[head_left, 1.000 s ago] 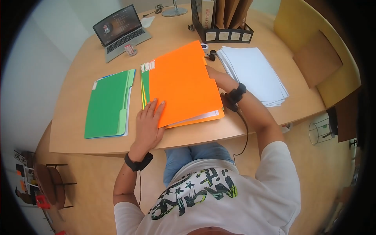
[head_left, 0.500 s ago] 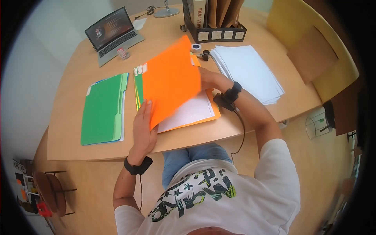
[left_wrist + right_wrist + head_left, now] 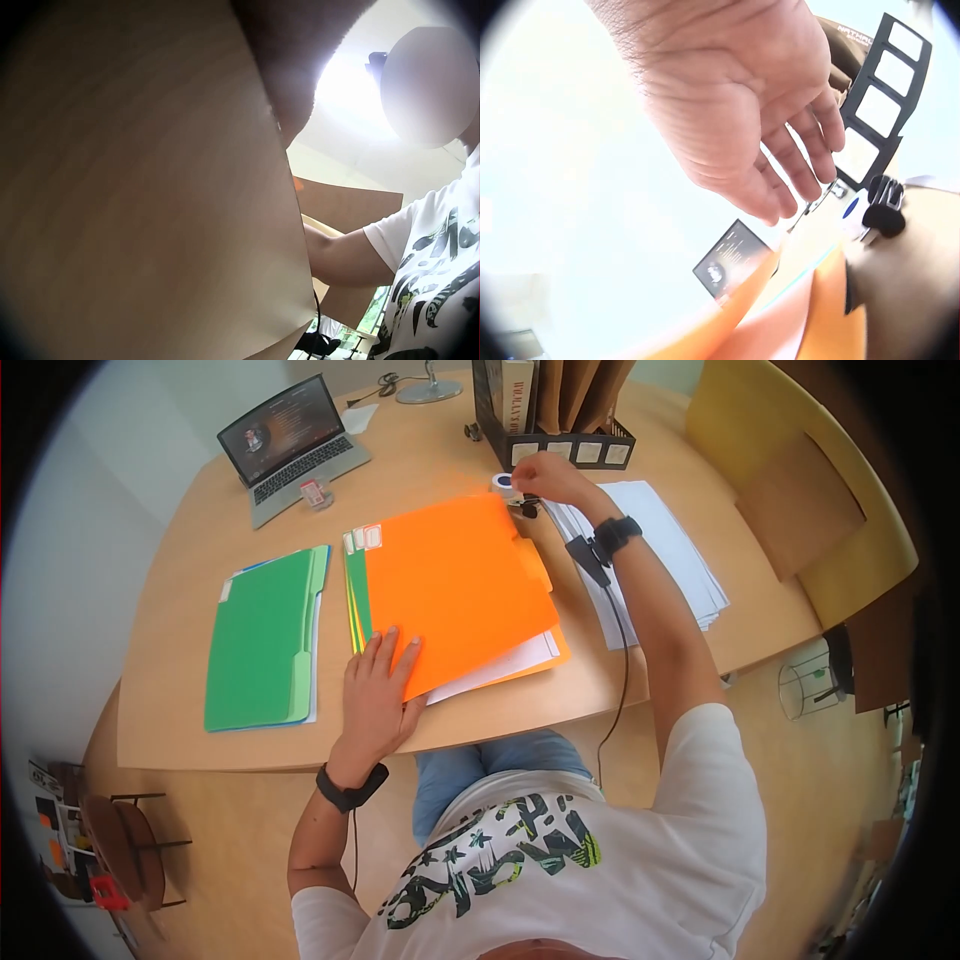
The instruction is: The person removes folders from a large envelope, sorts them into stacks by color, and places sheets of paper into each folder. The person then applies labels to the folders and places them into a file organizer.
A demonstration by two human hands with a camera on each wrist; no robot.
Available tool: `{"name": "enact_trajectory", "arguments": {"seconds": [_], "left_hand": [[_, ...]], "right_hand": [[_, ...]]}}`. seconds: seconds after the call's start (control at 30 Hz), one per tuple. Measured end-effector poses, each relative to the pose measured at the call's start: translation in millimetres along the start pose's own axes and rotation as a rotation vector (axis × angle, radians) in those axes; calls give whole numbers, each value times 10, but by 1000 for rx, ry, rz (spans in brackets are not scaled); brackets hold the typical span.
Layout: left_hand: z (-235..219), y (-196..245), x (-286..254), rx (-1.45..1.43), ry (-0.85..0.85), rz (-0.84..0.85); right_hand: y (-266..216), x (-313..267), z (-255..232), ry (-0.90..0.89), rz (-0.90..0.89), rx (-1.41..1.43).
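Note:
An orange folder [image 3: 455, 595] with white paper inside lies atop green and yellow folders in the middle of the desk. The left hand [image 3: 378, 695] rests on its lower left corner, fingers spread and fairly straight. In the head view the right hand [image 3: 553, 478] hangs above the far right corner of the folder, near a white tape roll [image 3: 503, 484]. The right wrist view shows that hand [image 3: 742, 105] with relaxed fingers and nothing in them; the orange folder [image 3: 832, 307] is below. The left wrist view shows mostly the desk [image 3: 150, 180].
A stack of green folders [image 3: 262, 645] lies at the left, a laptop [image 3: 300, 455] behind it. White papers [image 3: 665, 550] lie at the right, partly under the right forearm. A black organizer [image 3: 570, 450] with books and brown files stands at the back. A yellow chair [image 3: 800, 420] is at the right.
The orange cover was lifted half a second ago and is down again over the paper. The right hand has let it go and moved up toward the organizer. The left hand remains at the lower left corner.

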State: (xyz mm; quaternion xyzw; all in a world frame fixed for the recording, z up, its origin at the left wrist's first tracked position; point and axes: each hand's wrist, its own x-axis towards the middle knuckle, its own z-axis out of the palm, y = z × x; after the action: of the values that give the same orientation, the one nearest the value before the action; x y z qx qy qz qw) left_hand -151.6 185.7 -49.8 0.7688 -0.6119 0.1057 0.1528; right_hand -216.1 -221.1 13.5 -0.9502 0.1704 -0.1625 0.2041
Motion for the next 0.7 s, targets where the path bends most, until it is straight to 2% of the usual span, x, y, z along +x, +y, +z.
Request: {"name": "enact_trajectory", "arguments": {"seconds": [0.07,0.1,0.2,0.3,0.5,0.6,0.7], "left_hand": [[-3,-10,-5,26,-13,11],[-23,0,4,22,-26,12],[-71,10,32,17,-60,8],[-71,-21,38,18,-78,-5],[-26,-51,38,24,-60,-25],[-27,-46,41,23,-48,-35],[-25,-47,36,13,-39,-31]], "right_hand": [[208,120,76,71,10,-52],[273,160,97,24,54,-80],[383,261,268,49,46,-164],[410,339,425,60,44,-199],[385,448,616,-33,182,-291],[347,405,615,12,175,-327],[218,348,513,193,196,-169]]}}
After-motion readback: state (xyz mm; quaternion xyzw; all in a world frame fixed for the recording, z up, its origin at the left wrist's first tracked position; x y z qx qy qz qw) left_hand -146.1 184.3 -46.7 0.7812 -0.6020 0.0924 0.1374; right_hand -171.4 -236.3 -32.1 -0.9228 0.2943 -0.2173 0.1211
